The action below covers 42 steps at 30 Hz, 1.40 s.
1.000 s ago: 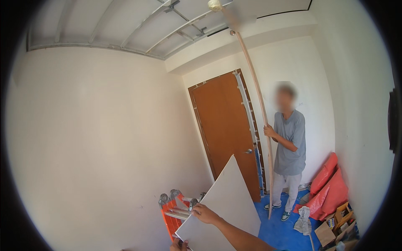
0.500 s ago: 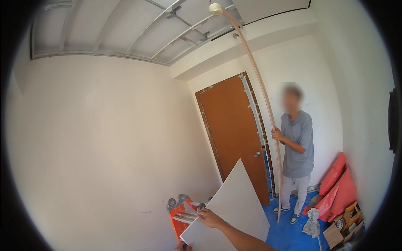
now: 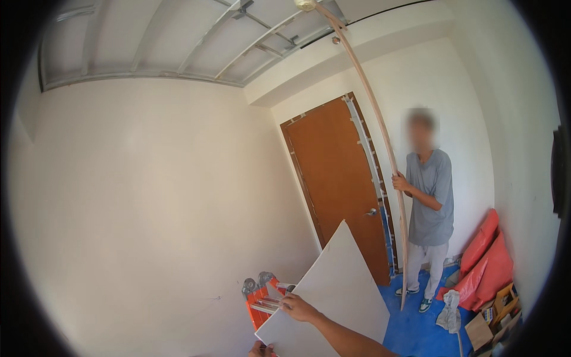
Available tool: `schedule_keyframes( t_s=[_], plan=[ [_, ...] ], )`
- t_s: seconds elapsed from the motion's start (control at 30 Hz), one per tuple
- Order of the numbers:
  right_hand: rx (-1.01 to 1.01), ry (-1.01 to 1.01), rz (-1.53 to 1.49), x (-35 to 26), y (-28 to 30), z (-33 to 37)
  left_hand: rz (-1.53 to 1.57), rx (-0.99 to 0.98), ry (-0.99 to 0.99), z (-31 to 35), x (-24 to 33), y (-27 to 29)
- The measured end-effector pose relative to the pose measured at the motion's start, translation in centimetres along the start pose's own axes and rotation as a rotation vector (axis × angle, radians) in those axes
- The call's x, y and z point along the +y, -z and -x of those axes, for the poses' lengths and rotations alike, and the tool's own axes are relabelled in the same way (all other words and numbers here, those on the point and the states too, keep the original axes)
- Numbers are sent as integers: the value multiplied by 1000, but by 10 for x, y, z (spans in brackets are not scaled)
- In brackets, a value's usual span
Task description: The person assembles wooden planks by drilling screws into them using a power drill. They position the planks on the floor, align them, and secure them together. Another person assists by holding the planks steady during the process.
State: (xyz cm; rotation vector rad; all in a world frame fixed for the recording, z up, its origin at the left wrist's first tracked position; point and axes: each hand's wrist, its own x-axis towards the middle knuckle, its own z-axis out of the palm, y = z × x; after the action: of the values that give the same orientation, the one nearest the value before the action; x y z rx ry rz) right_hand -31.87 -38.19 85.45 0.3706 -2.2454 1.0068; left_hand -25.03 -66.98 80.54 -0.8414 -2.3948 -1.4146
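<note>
Right hand (image 3: pixel 299 308) clamped on panel (image 3: pixel 333 291) top edge; left hand (image 3: pixel 260 349) (mostly cropped) grip unclear. Keep panel off ladder (image 3: pixel 262 297).

Door (image 3: pixel 339 190): brown, shut, set in the far white wall, taped along its frame. Person (image 3: pixel 429 205): grey shirt, pale trousers, standing right of the door on the floor (image 3: pixel 416 330), which is covered in blue sheeting. Pole (image 3: pixel 380 137): long, thin, bowed, held by that person, foot on the floor, top at the ceiling (image 3: pixel 178 41). Ceiling: open metal framing. Ladder (image 3: pixel 262 300): orange, folded, by the left wall. Red sheeting (image 3: pixel 485 262): bunched in the right corner. Cardboard boxes (image 3: pixel 496 312) and a grey rag (image 3: pixel 449 309): beside it.
</note>
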Motion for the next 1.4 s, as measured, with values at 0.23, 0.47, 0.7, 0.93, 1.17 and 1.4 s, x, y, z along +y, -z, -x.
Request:
schedule_keyframes(
  t_s=[0.23, 0.47, 0.7, 0.93, 1.17, 1.4],
  plan=[
    [-63, -50, -14, -1, -3, -3, 42, -14, 43, -5, -4, 5],
    [-72, -52, 11, -3, -5, -4, -15, -14, 75, -9, -26, 0],
    [-86, -49, -9, -10, 0, -2, -2, 50, 134, -4, -34, -8],
    [-92, -102, 5, -18, 5, -1, -49, 26, 144, -4, -46, -12],
    [-86, -106, -44, -26, 11, 3, -50, 52, 128, -8, -51, -12],
    [-90, -95, -23, -19, 9, 1, -94, 54, 155, -9, -59, -15]
  ],
)
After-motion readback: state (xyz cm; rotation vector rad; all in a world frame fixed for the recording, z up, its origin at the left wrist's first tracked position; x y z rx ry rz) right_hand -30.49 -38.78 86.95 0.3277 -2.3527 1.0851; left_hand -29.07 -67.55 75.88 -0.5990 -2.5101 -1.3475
